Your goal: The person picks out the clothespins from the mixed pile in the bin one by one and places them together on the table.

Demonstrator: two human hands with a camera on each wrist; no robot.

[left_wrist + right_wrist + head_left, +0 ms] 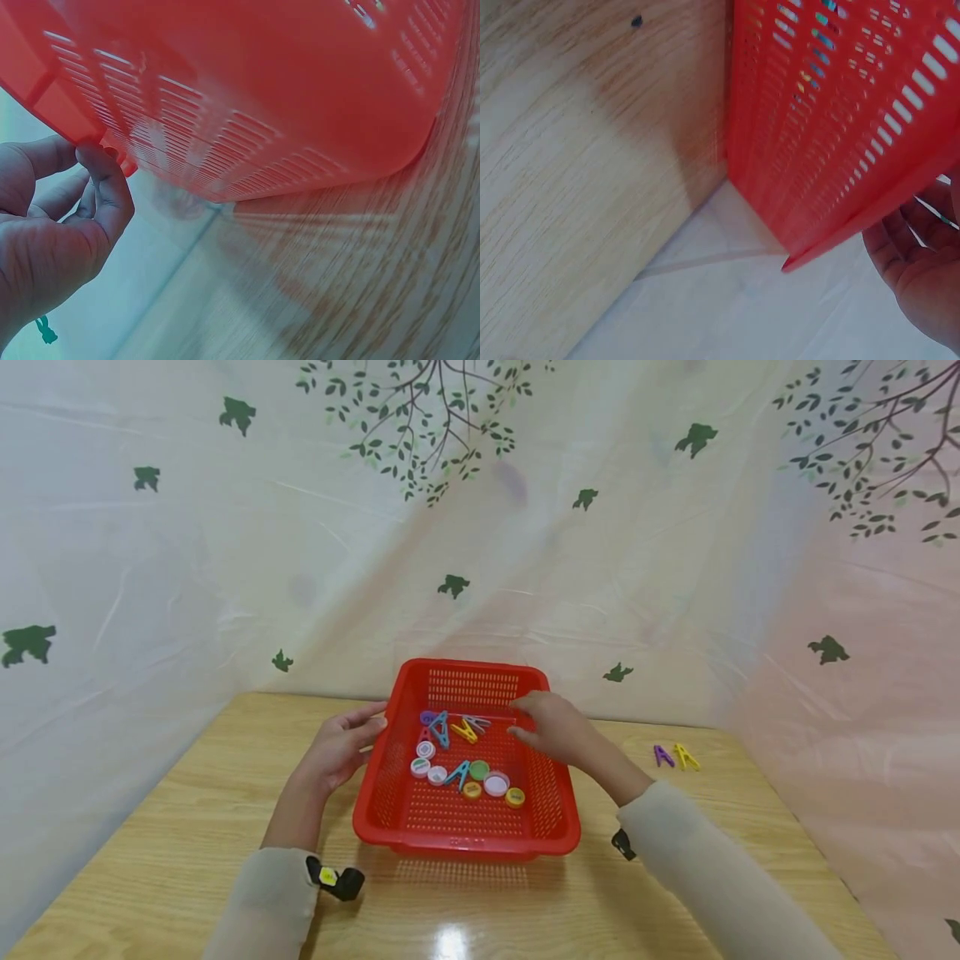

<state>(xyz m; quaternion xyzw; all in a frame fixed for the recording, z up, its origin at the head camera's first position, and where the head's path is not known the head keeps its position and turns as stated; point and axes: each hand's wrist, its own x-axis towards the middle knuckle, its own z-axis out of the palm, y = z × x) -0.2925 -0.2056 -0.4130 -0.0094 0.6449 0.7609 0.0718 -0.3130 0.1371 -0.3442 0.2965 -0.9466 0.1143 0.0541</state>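
A red plastic basket (465, 845) with slotted walls stands on the table. Inside lie several bottle caps, among them a green cap (479, 770) and a yellow cap (514, 797). Clothespins lie among them: a blue clothespin (440, 730), a yellow clothespin (465, 732), a grey one and a light blue one. My left hand (341, 750) pinches the basket's left rim between thumb and finger, as the left wrist view shows. My right hand (555, 727) reaches over the right rim, thumb and fingers apart, above the basket's inside; nothing shows between them.
Right of the basket, a purple clothespin (663, 756) and another yellow clothespin (686, 757) lie on the wooden table (187, 827). Behind the table hangs a pale sheet (360, 585) printed with leaves. Both wrists wear small black cameras.
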